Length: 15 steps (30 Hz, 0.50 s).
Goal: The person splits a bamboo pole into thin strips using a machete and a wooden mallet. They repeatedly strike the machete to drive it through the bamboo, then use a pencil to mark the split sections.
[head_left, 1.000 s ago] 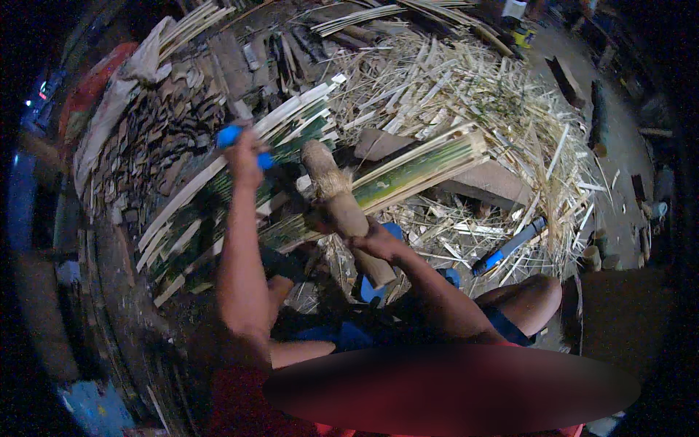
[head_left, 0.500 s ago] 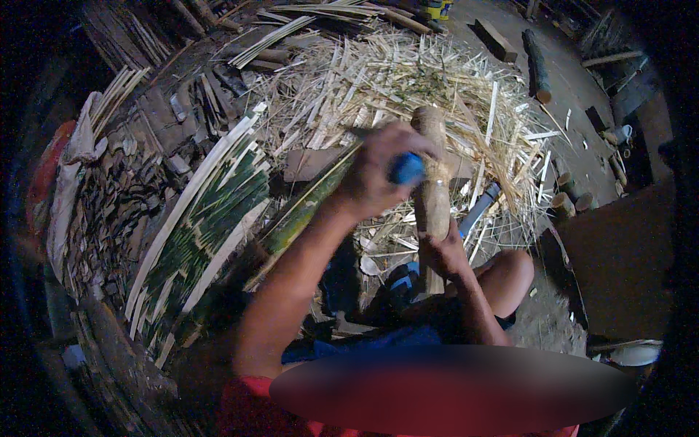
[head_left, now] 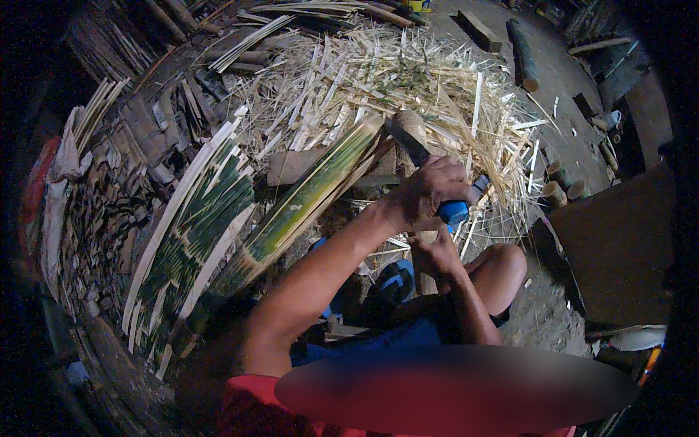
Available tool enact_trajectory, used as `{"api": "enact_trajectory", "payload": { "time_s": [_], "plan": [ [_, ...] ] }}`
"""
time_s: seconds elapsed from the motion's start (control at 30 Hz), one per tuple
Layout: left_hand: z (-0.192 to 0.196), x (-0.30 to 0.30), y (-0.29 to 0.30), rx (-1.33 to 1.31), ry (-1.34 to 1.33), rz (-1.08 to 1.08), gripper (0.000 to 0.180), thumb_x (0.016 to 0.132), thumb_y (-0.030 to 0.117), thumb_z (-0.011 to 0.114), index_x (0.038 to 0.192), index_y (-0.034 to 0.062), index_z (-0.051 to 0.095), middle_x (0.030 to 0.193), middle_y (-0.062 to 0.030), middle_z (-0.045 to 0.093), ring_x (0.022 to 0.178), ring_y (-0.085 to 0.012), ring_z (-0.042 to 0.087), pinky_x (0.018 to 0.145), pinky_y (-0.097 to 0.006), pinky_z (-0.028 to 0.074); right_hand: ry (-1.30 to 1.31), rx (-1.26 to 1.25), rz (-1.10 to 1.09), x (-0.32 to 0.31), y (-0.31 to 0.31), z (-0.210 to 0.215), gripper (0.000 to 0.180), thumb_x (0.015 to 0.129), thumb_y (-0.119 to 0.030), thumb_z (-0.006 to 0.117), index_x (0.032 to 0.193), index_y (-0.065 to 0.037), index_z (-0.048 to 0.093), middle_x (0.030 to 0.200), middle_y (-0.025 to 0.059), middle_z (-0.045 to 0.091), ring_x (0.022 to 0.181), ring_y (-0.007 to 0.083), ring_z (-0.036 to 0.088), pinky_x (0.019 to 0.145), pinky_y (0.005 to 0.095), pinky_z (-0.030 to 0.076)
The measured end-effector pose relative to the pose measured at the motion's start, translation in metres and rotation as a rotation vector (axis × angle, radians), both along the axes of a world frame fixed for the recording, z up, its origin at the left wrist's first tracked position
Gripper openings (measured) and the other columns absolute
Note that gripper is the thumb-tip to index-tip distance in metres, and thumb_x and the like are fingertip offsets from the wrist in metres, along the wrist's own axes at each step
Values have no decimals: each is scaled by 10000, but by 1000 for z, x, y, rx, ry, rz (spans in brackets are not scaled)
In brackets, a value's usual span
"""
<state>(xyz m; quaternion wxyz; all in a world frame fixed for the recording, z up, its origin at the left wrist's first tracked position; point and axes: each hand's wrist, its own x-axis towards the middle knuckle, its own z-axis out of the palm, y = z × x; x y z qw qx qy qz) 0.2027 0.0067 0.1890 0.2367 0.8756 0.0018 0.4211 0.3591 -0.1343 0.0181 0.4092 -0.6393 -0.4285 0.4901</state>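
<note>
My left hand is closed around the blue handle of a knife. The knife's dark blade points up and away, crossing in front of a thick wooden mallet. Lower down, my right hand grips the mallet, which stands roughly upright; my left hand hides its middle. Whether blade and wood touch, I cannot tell. Just left of the blade slants a green bamboo length, its far end resting over a wooden block.
Pale bamboo shavings heap up ahead. Split green bamboo fans out at left, beside dark wood scraps. A brown board stands at right. Short logs and a longer log lie on the floor.
My left hand has swung right and nearer with the knife, now in front of the mallet. The bamboo length shows more fully. The whole view has shifted slightly.
</note>
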Motion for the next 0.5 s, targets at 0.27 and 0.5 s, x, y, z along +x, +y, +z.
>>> {"api": "enact_trajectory", "payload": {
  "time_s": [0.27, 0.5],
  "plan": [
    [8, -11, 5, -28, 26, -81, 427, 693, 440, 746, 992, 163, 618, 918, -64, 591, 928, -320, 587, 865, -471, 439, 39, -11, 8, -9, 3, 14, 787, 830, -69, 741, 1483, -36, 303, 1210, 100, 607, 1019, 196, 608, 880, 341, 519],
    [13, -16, 6, -32, -44, -68, 408, 758, 476, 707, 998, 156, 627, 951, -79, 612, 980, -322, 610, 919, -492, 429, 42, -106, -68, -23, 1, 52, 864, 830, -103, 773, 1517, -40, 254, 1219, 117, 604, 1043, 211, 606, 898, 356, 518]
  ]
}}
